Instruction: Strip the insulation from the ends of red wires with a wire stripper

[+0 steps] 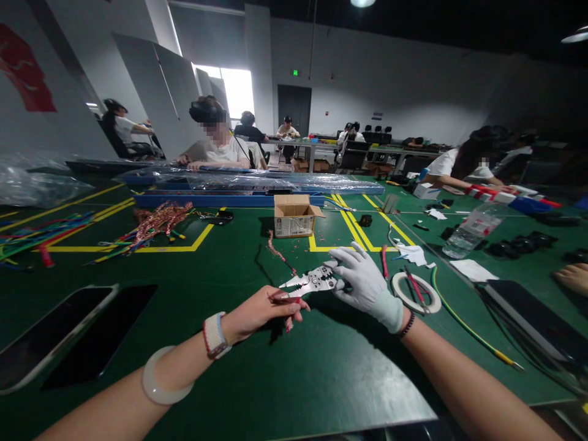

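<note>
A silver wire stripper [316, 279] with toothed jaws and a red grip is held between my two hands above the green table. My bare left hand [269, 309] is closed around its handle end, and a bit of red shows below the fingers. My right hand [361, 282], in a white glove, has its fingertips and thumb at the head of the tool, with the other fingers extended. Just beyond the stripper lies a strand of bare copper wire [276, 248] with a dark red end. Part of the grip is hidden by my left fingers.
An open cardboard box [294, 219] stands ahead. Copper strands [160, 223] and coloured cables [46, 236] lie left, near two phone-like slabs [59, 327]. To the right are a white tape ring [416, 293], a green-yellow cable [468, 324] and a water bottle [475, 229]. Co-workers sit beyond.
</note>
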